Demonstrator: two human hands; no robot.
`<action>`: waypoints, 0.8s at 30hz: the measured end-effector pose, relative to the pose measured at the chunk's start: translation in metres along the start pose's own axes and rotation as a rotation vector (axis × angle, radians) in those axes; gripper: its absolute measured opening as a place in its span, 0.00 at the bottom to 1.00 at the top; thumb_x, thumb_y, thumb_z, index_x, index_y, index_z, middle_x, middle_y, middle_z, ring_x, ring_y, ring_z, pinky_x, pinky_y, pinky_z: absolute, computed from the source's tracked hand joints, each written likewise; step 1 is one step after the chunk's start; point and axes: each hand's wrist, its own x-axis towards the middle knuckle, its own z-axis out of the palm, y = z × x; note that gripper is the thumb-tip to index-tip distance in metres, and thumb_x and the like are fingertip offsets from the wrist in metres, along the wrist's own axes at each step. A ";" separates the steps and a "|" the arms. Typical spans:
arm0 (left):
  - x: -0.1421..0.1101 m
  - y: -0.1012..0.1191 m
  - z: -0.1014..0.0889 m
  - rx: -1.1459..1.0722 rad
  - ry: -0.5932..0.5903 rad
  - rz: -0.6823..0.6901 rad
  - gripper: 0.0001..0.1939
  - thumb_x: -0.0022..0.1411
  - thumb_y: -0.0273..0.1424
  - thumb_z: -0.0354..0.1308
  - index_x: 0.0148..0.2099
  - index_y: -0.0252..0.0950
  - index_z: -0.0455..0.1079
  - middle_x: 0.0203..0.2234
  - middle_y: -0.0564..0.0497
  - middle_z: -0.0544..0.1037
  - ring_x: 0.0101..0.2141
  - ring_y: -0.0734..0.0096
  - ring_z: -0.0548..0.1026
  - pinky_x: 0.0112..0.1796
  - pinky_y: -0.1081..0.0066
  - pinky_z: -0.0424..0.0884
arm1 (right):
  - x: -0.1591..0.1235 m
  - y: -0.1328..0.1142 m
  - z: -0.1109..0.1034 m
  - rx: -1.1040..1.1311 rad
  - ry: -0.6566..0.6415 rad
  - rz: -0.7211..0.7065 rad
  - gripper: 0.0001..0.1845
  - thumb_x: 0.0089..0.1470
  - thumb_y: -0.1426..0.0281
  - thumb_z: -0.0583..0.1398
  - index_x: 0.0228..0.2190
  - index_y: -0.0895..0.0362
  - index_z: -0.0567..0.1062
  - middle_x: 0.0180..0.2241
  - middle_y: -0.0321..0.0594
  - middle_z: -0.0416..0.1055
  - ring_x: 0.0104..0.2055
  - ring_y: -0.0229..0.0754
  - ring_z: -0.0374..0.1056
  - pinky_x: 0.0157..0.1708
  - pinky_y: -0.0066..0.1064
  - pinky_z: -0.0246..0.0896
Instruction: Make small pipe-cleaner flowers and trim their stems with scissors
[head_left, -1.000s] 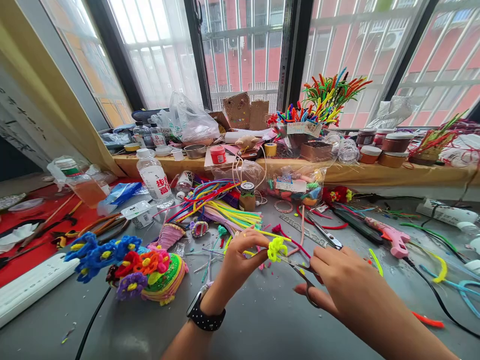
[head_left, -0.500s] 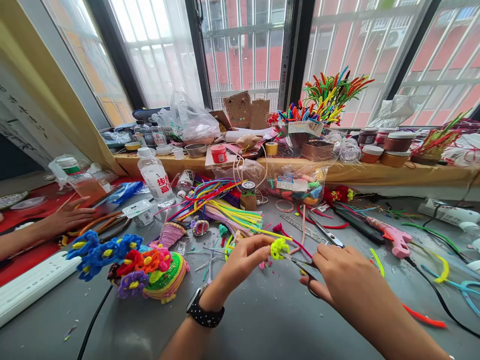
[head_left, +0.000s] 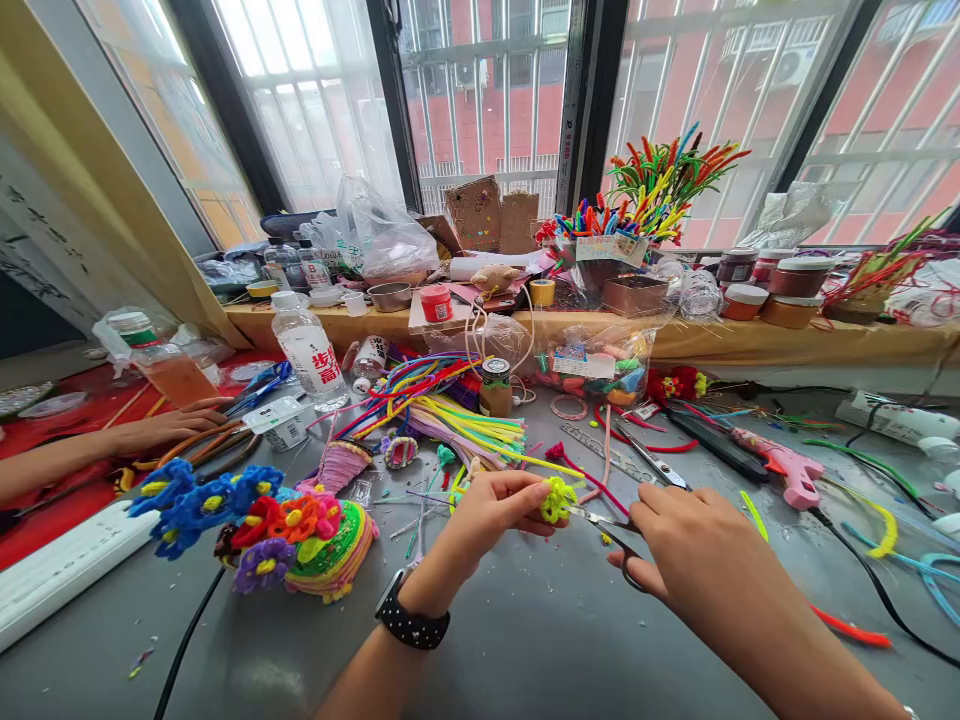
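Observation:
My left hand [head_left: 499,512] pinches a small yellow-green pipe-cleaner flower [head_left: 557,499] between thumb and fingers, above the grey table. Black-handled scissors [head_left: 611,528] are gripped in my right hand [head_left: 686,535], with their blades pointing left. The blade tips reach the flower's right edge; whether they cut into it I cannot tell. Left of my hands stands a colourful pipe-cleaner piece [head_left: 330,550] carrying blue, red, orange and purple flowers. Behind my left hand lies a bundle of loose pipe cleaners [head_left: 469,425].
A pink glue gun [head_left: 795,475] with a black cord rests at right. A water bottle [head_left: 307,350] and a plastic cup [head_left: 279,424] stand at back left. Another person's hand [head_left: 172,425] is at far left. Paint jars [head_left: 799,280] line the sill.
The scissors have shifted slightly, their blades now looking closer together and lying flatter. My left fingers have turned a little around the flower. The other person's hand has moved right.

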 end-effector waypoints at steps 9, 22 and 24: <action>0.000 -0.001 0.007 -0.112 0.109 -0.004 0.13 0.45 0.35 0.60 0.30 0.30 0.70 0.25 0.47 0.77 0.29 0.66 0.76 0.31 0.72 0.71 | -0.001 -0.006 0.000 -0.021 -0.003 0.032 0.08 0.34 0.66 0.63 0.15 0.56 0.71 0.17 0.34 0.66 0.21 0.38 0.62 0.25 0.31 0.45; 0.002 -0.006 0.011 -0.111 0.135 -0.021 0.16 0.44 0.39 0.59 0.29 0.29 0.69 0.25 0.46 0.77 0.27 0.67 0.76 0.29 0.74 0.71 | -0.001 -0.017 -0.003 -0.063 -0.053 0.077 0.07 0.33 0.67 0.64 0.13 0.57 0.73 0.15 0.35 0.66 0.19 0.38 0.61 0.25 0.32 0.42; 0.003 -0.007 0.011 -0.100 0.144 -0.027 0.16 0.44 0.39 0.60 0.28 0.29 0.69 0.25 0.46 0.77 0.26 0.68 0.75 0.28 0.73 0.71 | -0.002 -0.017 -0.002 -0.056 -0.076 0.084 0.06 0.34 0.68 0.63 0.13 0.56 0.73 0.15 0.35 0.66 0.19 0.38 0.61 0.25 0.32 0.41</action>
